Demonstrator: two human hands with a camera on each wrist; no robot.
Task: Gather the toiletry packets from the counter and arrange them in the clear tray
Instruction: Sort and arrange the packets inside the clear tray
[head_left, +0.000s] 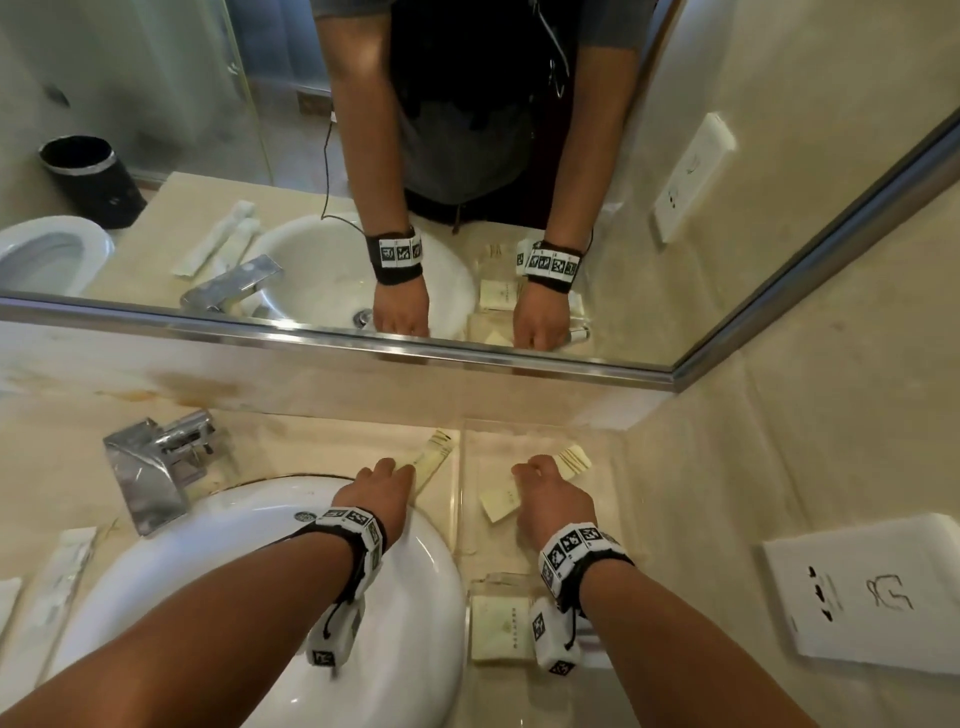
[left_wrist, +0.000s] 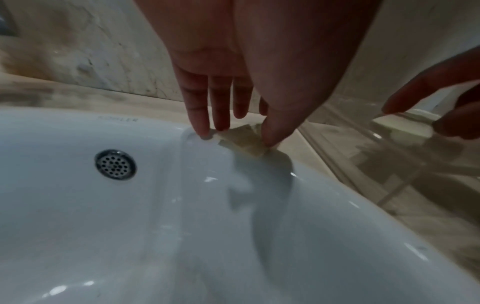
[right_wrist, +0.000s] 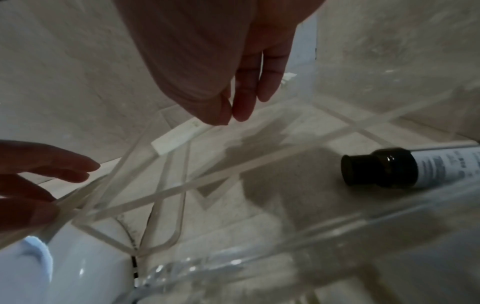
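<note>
My left hand (head_left: 387, 478) reaches over the sink rim, and its straight fingertips (left_wrist: 202, 129) and thumb touch the near end of a long cream packet (head_left: 434, 460) lying on the counter left of the clear tray (head_left: 460, 493). My right hand (head_left: 545, 480) hovers inside the tray with loosely curled fingers (right_wrist: 241, 111) and holds nothing. Just beyond it lies a cream lined packet (head_left: 574, 460), and a flat cream packet (head_left: 501, 501) lies under its thumb side. A black-capped tube (right_wrist: 381, 168) lies on the tray floor.
The white sink (head_left: 260, 571) and chrome tap (head_left: 156, 467) fill the left. Wrapped white items (head_left: 62, 571) lie at the far left of the counter. A cream box (head_left: 501, 629) sits near the front edge. The right wall carries a socket plate (head_left: 872, 592); a mirror stands behind.
</note>
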